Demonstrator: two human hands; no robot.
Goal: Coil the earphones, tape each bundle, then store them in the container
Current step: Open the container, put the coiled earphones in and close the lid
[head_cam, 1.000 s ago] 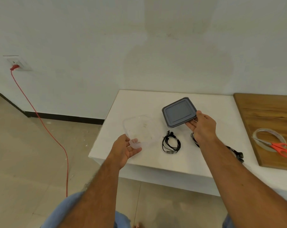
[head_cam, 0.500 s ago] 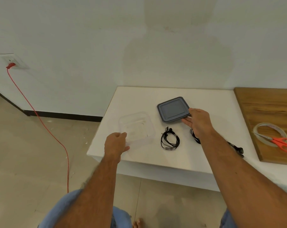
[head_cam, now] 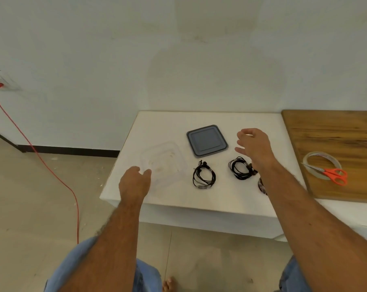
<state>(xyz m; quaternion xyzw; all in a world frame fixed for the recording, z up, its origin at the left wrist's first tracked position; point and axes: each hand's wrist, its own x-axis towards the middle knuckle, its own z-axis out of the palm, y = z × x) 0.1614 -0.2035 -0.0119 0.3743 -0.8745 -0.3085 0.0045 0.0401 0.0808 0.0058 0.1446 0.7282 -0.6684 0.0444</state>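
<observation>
Now the left hand (head_cam: 134, 183) is at the near corner of the clear container (head_cam: 164, 163) on the white surface (head_cam: 157, 125), thumb against its rim; whether it truly grips is hard to tell. Right hand (head_cam: 253, 145) hovers with fingers loosely spread, holding nothing, just right of the grey lid (head_cam: 207, 140) lying flat. One coiled earphone bundle (head_cam: 204, 175) sits right of the container, another bundle (head_cam: 240, 167) under the right wrist. Tape roll (head_cam: 321, 163) and orange scissors (head_cam: 332, 174) rest on the wooden board (head_cam: 336, 131).
</observation>
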